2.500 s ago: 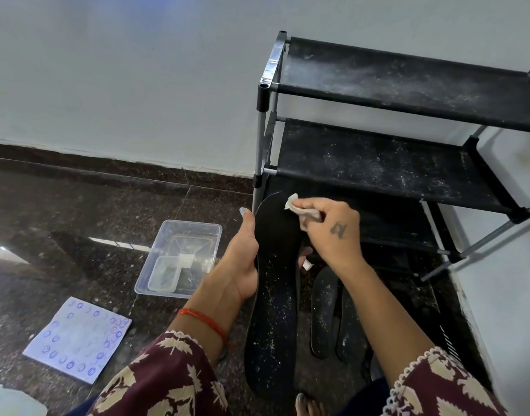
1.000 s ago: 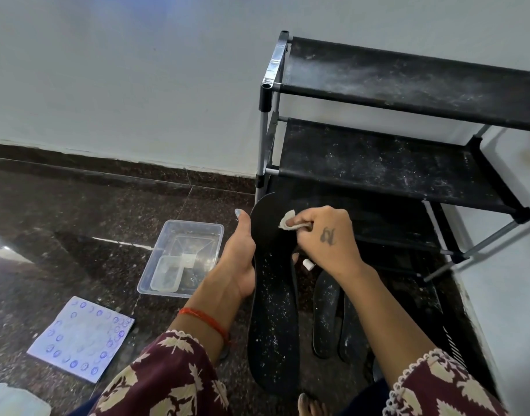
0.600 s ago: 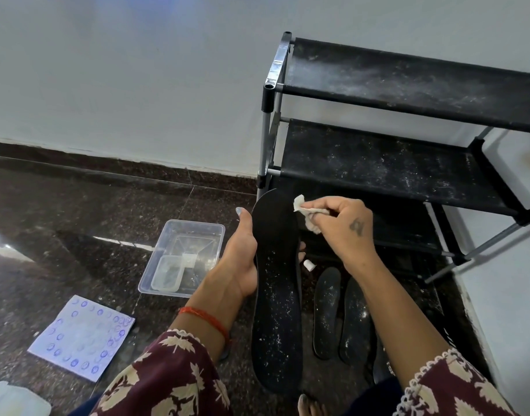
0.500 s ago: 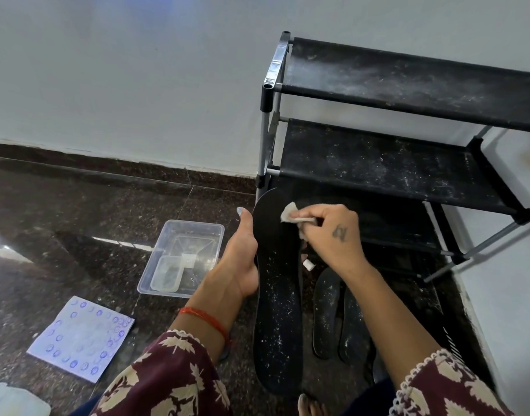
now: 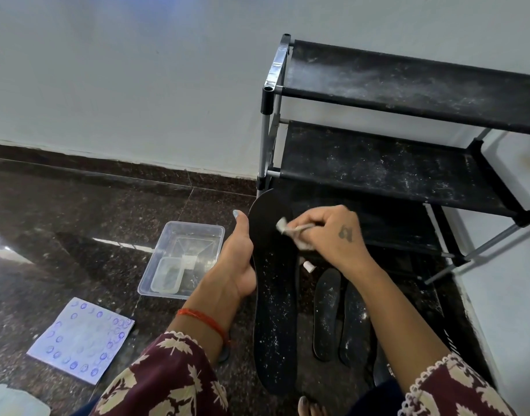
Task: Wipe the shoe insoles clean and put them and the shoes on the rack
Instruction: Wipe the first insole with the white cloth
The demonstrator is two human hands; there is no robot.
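Lowered right hand (image 5: 332, 235) hides insole (image 5: 274, 295) edge.

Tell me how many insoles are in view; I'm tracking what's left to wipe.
3: one insole held by the left hand, two insoles on the floor beside it. Others may be hidden.

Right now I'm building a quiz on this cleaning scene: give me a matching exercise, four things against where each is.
Things:
1. long black speckled insole
2. small white crumpled wipe
3. clear plastic rectangular tub
4. white sheet with blue ring prints

Places:
A. on the floor, nearest the left edge of the view
B. on the floor, left of the left hand
C. pinched in the right hand
D. gripped by the left hand

Pairs: 1-D, 2-C, 3-B, 4-A
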